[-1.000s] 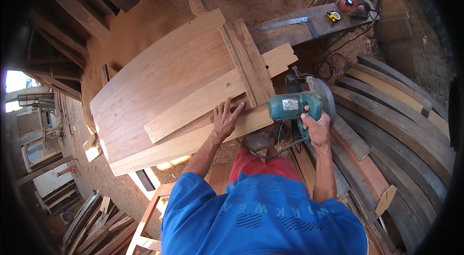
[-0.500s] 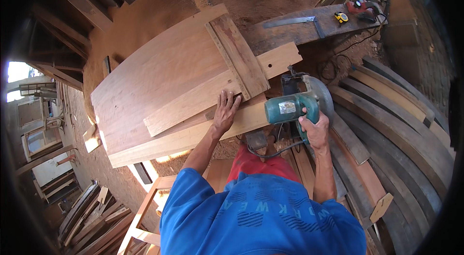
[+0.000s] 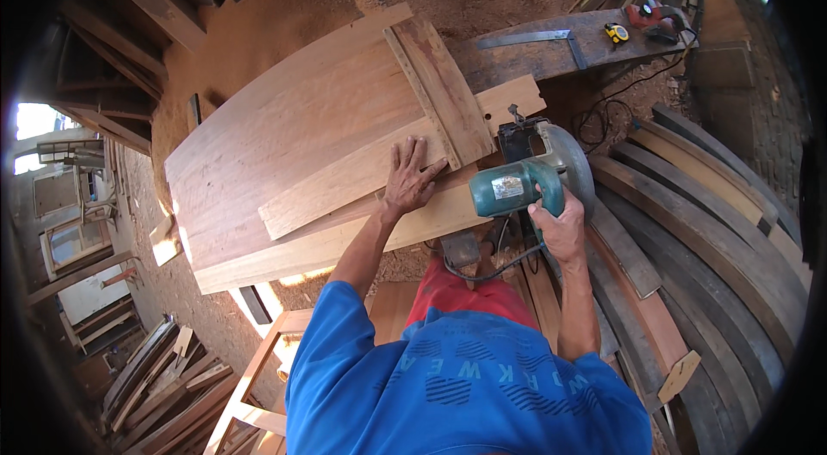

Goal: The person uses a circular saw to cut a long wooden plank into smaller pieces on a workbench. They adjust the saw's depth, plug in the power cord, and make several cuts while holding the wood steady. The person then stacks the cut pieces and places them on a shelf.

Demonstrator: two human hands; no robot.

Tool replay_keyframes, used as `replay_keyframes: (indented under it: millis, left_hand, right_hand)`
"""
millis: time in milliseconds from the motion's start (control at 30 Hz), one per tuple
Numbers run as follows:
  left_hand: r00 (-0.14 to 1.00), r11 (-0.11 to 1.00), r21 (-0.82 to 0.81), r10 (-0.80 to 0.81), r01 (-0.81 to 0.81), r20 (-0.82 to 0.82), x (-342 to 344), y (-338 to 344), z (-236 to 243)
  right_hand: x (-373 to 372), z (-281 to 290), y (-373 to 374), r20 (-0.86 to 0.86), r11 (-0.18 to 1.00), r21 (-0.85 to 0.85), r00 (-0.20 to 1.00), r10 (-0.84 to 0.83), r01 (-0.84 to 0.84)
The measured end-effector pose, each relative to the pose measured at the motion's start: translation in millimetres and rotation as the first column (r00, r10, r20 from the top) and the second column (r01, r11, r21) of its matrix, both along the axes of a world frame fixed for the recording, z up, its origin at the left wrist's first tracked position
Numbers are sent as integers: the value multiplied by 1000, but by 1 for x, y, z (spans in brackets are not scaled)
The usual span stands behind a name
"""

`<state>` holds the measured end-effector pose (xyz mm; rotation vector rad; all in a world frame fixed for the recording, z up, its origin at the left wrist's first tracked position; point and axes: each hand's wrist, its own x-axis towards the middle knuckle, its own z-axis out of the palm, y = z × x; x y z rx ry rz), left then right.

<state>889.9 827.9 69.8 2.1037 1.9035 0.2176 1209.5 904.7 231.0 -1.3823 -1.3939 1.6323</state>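
Observation:
My right hand (image 3: 560, 227) is wrapped around the rear handle of a green circular saw (image 3: 504, 188). The saw rests at the right end of the workpiece, its grey blade guard (image 3: 570, 164) on the far right side. With fingers spread, my left hand (image 3: 410, 182) lies flat on a pale straight board (image 3: 336, 179), fingertips close to a shorter crosspiece (image 3: 448, 89). That crosspiece lies across the straight board near the saw. Beneath them is a wide wooden panel (image 3: 276, 123) with a curved far edge. The saw blade itself is hidden.
Beyond the panel, a dark bench plank (image 3: 551, 67) carries a metal square (image 3: 530, 39), a yellow tape measure (image 3: 616, 34) and a red power tool (image 3: 650, 17). A cord (image 3: 594, 119) coils on the sawdust. Stacked timbers (image 3: 689, 205) lie at right; a wooden frame (image 3: 250, 377) stands lower left.
My left hand has shifted a little farther away and to the right. The crosspiece has slid slightly right, toward the saw. My right hand keeps its grip on the saw.

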Motion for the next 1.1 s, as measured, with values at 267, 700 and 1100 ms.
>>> replay_keyframes:
  millis: [267,700,1100]
  left_hand:
    - [999,998,-70,-1,4,44,-8,7,9]
    - [941,942,16,336,-335,-45,-18,3,10]
    - [941,940,-20,339,-340,-18,-18,2,9]
  right_hand:
    - [-22,-19,5,83,998,9,995,63,-64]
    - [-23,-26,3,116,991,44,986,123,-128]
    - [-40,-30,-1,194,966,113,959,208,-233]
